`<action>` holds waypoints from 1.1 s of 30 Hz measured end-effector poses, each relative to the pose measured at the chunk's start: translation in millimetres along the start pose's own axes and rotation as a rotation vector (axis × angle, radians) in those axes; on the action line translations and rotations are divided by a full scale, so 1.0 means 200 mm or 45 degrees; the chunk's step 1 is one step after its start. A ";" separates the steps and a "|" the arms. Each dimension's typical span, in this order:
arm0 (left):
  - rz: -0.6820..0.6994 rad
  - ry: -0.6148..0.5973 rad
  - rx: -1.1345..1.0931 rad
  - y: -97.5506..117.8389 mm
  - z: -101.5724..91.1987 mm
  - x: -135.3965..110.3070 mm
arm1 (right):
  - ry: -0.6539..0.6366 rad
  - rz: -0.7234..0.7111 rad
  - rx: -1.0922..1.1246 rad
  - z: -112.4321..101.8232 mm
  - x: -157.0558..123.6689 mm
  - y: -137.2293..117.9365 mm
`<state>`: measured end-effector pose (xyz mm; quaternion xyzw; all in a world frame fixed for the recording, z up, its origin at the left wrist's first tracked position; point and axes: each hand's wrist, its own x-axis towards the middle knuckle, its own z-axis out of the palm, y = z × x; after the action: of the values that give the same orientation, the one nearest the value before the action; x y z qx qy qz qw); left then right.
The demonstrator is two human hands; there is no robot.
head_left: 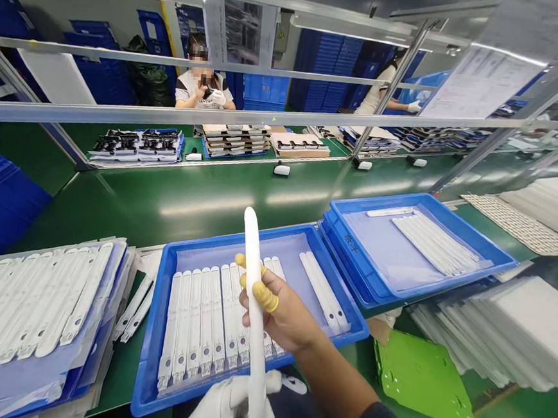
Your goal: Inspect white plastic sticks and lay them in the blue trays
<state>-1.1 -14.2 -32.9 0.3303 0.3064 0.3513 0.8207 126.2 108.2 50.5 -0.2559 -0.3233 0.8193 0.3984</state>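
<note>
A green workbench bears a front blue tray of white strips. Left of this tray: stacked sheets; right: another blue tray. At its near edge, the gloved left hand grips 1 long white piece, clasped over the tray by the bare right hand. 2 loose strips lie just left.

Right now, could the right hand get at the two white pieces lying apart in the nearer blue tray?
Probably yes: the right hand looks close to the two white pieces and nothing visible covers them, though it is holding a long white strip.
</note>
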 end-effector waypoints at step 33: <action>0.066 -0.033 0.060 0.12 -0.02 0.03 | -0.159 -0.142 0.092 0.04 0.03 -0.01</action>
<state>-9.4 4.0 -19.1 0.3621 0.2953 0.3609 0.8071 117.3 111.7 56.2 -0.1714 -0.3313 0.8213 0.4316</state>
